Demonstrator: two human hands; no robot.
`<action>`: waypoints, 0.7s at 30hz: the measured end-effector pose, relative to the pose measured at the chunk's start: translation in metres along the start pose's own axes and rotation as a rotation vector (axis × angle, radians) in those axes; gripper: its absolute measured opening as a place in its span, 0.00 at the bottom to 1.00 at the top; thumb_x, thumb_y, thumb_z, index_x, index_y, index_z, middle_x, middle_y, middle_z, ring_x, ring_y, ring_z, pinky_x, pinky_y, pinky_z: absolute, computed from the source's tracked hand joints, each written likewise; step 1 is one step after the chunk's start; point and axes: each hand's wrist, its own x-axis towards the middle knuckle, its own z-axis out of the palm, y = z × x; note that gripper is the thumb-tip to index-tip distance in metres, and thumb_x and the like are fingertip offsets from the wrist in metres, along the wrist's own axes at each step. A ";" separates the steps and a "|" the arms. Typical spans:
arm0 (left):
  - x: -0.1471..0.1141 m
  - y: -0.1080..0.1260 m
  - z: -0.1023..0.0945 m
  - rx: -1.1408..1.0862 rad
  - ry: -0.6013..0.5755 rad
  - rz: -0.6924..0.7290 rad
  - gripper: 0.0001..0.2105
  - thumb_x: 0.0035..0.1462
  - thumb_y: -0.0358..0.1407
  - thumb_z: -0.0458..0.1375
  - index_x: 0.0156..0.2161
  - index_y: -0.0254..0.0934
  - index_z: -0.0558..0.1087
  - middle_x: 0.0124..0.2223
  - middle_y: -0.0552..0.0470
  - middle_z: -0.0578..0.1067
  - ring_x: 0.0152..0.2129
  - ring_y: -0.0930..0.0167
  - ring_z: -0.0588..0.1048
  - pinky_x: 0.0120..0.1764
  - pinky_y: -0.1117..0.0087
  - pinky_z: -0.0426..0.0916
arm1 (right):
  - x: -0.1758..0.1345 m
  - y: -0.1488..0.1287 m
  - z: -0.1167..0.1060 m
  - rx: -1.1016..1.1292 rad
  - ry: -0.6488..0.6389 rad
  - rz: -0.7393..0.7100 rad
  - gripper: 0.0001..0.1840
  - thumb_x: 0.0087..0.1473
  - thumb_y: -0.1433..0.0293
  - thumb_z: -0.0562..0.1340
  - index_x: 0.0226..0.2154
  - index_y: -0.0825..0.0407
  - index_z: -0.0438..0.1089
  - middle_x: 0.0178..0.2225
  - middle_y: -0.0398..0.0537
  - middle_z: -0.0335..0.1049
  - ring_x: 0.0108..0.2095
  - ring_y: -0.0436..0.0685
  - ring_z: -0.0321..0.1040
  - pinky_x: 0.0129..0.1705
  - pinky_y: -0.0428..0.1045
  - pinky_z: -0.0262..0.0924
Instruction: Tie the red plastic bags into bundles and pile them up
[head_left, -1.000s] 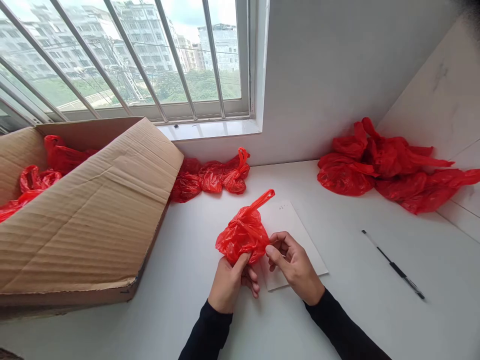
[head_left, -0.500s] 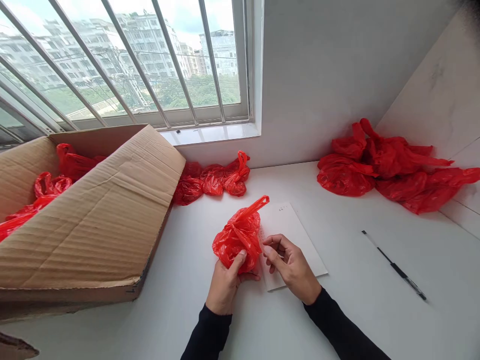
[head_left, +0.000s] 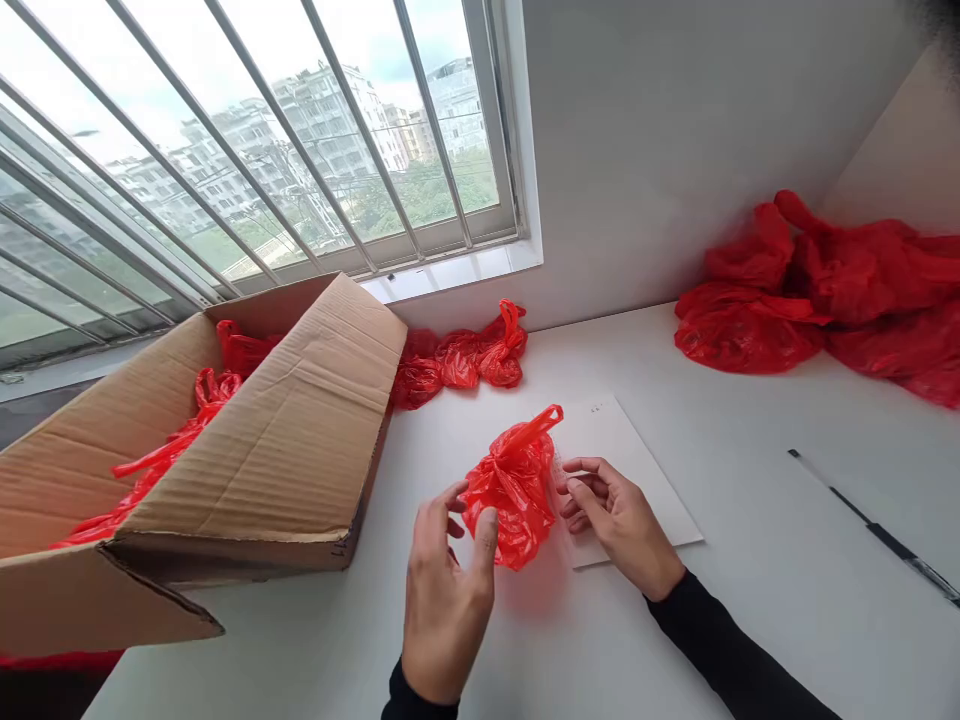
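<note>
A knotted red plastic bag point(head_left: 514, 500) with one handle loop standing up is in front of me at the middle of the desk, its reddish shadow just below it. My left hand point(head_left: 450, 590) is open at its left side, thumb and fingers apart, fingertips close to the plastic. On the other side my right hand point(head_left: 619, 520) has loosely curled fingers with a gap to the thumb; its fingertips are at the bag's right edge, and I cannot tell if they touch it. Partly under the bag and right hand lies an open white notebook point(head_left: 637, 460).
A cardboard box point(head_left: 292, 430) holding red bags stands on the left, below the barred window. Several small knotted red bags point(head_left: 461, 360) sit against the wall. More red bags point(head_left: 750, 320) are heaped in the right corner, and a black pen point(head_left: 889, 540) lies right.
My left hand has let go of the red bag and moved back, its fingers spreading. My right hand stays by the bag's right edge. The view has turned left.
</note>
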 end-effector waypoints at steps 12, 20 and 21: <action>0.038 0.013 0.047 0.024 -0.154 0.233 0.21 0.55 0.27 0.52 0.55 0.38 0.69 0.53 0.43 0.76 0.51 0.60 0.72 0.55 0.59 0.64 | -0.002 0.004 0.002 0.187 -0.260 0.037 0.31 0.62 0.50 0.58 0.61 0.46 0.58 0.60 0.56 0.64 0.56 0.62 0.67 0.53 0.58 0.69; 0.031 0.020 0.044 -0.059 -0.081 0.182 0.16 0.51 0.34 0.61 0.47 0.39 0.75 0.45 0.45 0.79 0.44 0.58 0.74 0.50 0.57 0.65 | -0.011 -0.006 0.011 0.187 -0.315 -0.062 0.25 0.64 0.52 0.56 0.57 0.44 0.67 0.56 0.52 0.69 0.57 0.63 0.67 0.59 0.61 0.63; 0.036 0.018 0.044 -0.087 -0.075 0.171 0.12 0.51 0.33 0.59 0.43 0.38 0.76 0.42 0.46 0.79 0.40 0.60 0.76 0.46 0.60 0.67 | -0.012 -0.006 0.011 0.201 -0.309 -0.056 0.25 0.64 0.51 0.56 0.58 0.44 0.66 0.57 0.52 0.69 0.56 0.63 0.67 0.58 0.61 0.64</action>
